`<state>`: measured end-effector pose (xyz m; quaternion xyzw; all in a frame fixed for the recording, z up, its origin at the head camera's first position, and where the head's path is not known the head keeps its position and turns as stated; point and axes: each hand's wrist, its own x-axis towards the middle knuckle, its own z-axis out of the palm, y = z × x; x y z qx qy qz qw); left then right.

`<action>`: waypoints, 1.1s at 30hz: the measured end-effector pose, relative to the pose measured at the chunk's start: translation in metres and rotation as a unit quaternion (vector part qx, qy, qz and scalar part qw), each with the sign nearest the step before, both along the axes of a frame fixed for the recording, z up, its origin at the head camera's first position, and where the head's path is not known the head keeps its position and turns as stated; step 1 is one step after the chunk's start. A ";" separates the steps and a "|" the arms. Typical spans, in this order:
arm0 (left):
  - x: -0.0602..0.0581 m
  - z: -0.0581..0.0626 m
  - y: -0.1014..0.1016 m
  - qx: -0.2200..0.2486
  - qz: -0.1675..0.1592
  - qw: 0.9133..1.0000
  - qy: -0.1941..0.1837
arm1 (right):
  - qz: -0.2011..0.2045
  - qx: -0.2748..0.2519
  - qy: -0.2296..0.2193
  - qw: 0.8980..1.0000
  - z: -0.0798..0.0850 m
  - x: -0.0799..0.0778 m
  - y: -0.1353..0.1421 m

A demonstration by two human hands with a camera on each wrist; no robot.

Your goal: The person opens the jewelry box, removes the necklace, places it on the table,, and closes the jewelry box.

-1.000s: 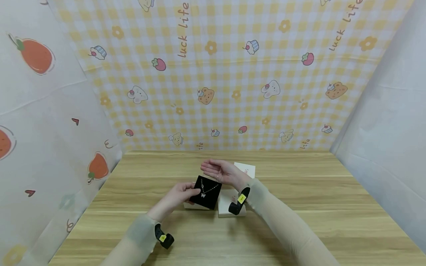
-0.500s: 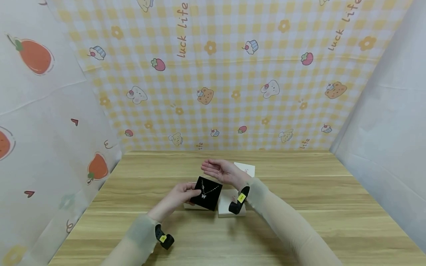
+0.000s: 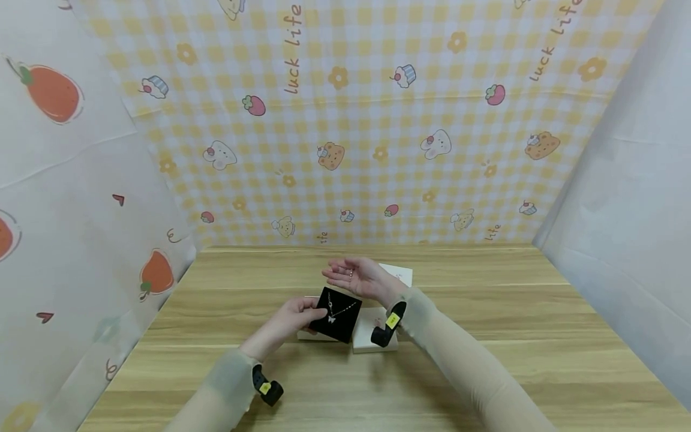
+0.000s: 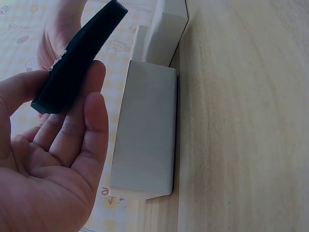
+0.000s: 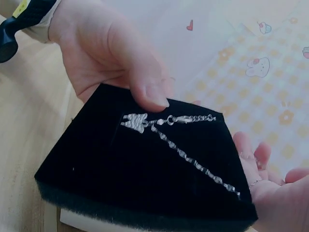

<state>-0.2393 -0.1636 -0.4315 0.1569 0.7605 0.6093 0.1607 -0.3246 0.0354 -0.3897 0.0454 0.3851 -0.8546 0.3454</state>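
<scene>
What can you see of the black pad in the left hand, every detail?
The black pad is a thick, square slab with a matte, fuzzy surface, like velvet or foam. A silvery necklace with a butterfly pendant lies across its face in a V. It is tilted, held above the white boxes, the left hand gripping one edge with thumb on top and fingers beneath. The right hand is close to its far edge; whether they touch is unclear.

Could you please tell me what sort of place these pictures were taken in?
It looks like a small curtained tabletop recording booth, though I cannot be sure: a wood-grain table stands before a yellow-checked cloth backdrop, pale sheets flank it, and black wrist cameras are being worn.
</scene>
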 end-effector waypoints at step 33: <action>0.003 -0.001 -0.002 -0.010 -0.002 1.000 0.021 | -0.003 -0.052 -0.014 0.999 0.018 0.003 0.006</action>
